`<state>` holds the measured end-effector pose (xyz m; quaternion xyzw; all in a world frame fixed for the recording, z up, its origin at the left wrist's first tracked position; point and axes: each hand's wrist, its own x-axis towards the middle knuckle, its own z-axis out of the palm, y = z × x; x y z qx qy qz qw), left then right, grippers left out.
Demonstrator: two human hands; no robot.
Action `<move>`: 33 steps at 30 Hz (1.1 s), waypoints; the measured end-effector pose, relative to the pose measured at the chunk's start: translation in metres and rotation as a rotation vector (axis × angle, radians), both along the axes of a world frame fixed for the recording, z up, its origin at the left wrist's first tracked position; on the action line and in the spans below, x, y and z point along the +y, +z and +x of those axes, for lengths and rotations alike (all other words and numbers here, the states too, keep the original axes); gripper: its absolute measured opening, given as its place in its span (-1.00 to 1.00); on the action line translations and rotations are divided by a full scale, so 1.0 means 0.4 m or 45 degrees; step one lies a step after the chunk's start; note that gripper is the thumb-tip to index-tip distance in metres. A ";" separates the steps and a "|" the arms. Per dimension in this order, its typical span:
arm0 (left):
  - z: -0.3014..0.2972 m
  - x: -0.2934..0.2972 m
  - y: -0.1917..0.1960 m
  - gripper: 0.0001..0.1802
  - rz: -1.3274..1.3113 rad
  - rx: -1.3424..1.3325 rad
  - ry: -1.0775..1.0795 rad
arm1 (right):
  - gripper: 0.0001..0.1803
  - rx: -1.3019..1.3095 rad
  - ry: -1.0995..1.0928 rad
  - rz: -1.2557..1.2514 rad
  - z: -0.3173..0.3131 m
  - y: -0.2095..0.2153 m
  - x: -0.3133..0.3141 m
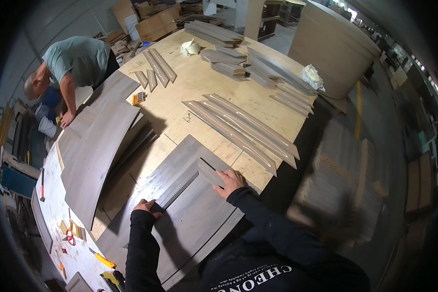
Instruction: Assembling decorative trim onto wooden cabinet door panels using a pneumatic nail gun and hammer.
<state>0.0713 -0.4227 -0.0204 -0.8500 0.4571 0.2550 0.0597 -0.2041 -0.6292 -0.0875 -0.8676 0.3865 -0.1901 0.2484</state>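
A grey wood-grain door panel [194, 211] lies before me on the worktable, with narrow grey trim around a recessed part. My left hand [147, 207] is closed around the near left end of a long trim strip [180, 191], thumb and fingers on either side. At the strip's far end a shorter trim strip [209, 172] meets it at a corner. My right hand [231, 183] grips that shorter strip's right end, fingertips on its edge. The palm sides of both hands are hidden.
Curved grey panels [100, 146] lean in a stack at left. A co-worker [78, 63] bends over the far left edge. Trim strips with glue beads [243, 131] lie beyond my panel; stacked strips [224, 63] lie farther back. A yellow utility knife [103, 259] lies at lower left.
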 end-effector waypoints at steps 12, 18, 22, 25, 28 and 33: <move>-0.004 -0.043 -0.012 -0.24 -0.005 0.043 -0.052 | -0.38 0.073 0.002 0.080 -0.003 0.017 -0.010; -0.001 -0.005 -0.043 -0.23 -0.124 -0.011 -0.073 | -0.37 0.166 0.025 0.175 0.007 0.024 -0.013; -0.031 0.068 -0.079 -0.08 -0.543 -0.238 -0.033 | -0.32 -0.237 -0.122 0.166 -0.070 0.006 -0.047; -0.114 0.116 -0.050 -0.26 -0.863 -0.149 0.317 | -0.24 0.139 -0.660 -0.181 -0.189 0.055 -0.100; -0.182 0.153 -0.086 -0.41 -1.158 0.066 0.479 | -0.21 0.314 -0.700 -0.137 -0.275 0.035 -0.187; -0.277 0.082 -0.076 -0.49 -1.082 0.305 0.383 | -0.39 0.572 -0.262 0.130 -0.250 0.102 -0.236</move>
